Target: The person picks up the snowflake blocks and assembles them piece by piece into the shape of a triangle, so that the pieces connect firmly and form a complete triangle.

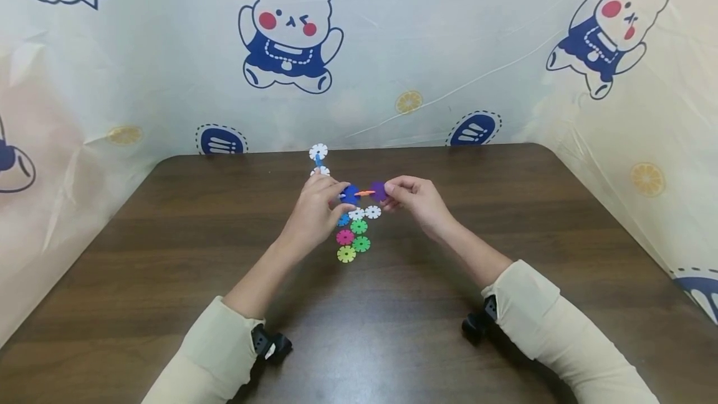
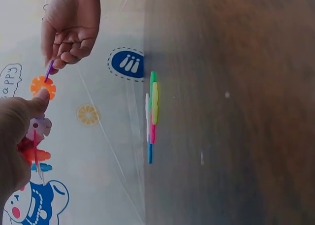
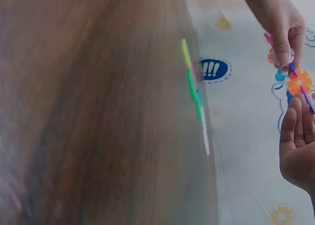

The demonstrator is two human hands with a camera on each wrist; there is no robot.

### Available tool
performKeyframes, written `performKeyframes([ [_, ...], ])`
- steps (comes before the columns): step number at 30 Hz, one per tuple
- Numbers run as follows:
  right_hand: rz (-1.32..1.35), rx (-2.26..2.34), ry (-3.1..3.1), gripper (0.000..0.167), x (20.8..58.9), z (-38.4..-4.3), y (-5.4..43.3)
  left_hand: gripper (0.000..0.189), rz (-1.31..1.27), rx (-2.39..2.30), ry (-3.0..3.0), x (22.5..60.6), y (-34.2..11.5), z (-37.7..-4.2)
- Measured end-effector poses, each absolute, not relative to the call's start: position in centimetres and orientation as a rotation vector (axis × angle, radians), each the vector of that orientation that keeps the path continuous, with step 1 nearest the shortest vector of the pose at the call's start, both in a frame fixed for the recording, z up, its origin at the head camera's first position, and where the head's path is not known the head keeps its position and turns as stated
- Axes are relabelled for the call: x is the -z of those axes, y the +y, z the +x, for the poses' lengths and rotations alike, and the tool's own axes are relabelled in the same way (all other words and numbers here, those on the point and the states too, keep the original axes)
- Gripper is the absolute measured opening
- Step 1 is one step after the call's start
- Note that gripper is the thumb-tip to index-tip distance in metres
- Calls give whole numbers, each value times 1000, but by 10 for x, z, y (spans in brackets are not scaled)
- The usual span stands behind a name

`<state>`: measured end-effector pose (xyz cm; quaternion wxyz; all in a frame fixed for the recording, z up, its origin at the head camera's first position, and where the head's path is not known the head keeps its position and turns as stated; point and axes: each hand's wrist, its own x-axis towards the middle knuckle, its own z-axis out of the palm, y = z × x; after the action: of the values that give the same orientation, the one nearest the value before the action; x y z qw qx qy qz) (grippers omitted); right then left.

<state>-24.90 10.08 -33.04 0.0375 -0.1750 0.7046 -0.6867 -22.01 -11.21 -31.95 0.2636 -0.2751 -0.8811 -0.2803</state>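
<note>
My left hand (image 1: 314, 209) pinches a dark blue snowflake disc (image 1: 350, 194) between thumb and fingers. From it an orange disc (image 1: 364, 192), seen edge-on in the head view, runs to a purple disc (image 1: 378, 191). My right hand (image 1: 417, 201) pinches the purple disc by its far side. In the right wrist view the orange disc (image 3: 299, 81) faces the camera, with the purple disc (image 3: 307, 99) edge-on against it. More joined discs stick out behind the left hand, with a white disc (image 1: 318, 152) at the end; its palm side hides part of them.
Several loose discs lie on the brown table (image 1: 359, 335) below the hands: white (image 1: 373, 212), green (image 1: 361, 244), pink (image 1: 344, 237), yellow-green (image 1: 346, 254) and blue (image 1: 343, 220). A printed curtain (image 1: 370, 36) stands behind the table's far edge.
</note>
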Motion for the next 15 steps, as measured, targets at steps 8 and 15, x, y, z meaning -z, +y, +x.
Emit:
performKeyframes([
  [8, -402, 1876, 2271, 27, 345, -282, 98, 38, -658, 784, -2438, 319, -115, -222],
  [15, -408, 1352, 2583, 24, 357, -306, 91, 39, -647, 799, -2444, 319, -116, -223],
])
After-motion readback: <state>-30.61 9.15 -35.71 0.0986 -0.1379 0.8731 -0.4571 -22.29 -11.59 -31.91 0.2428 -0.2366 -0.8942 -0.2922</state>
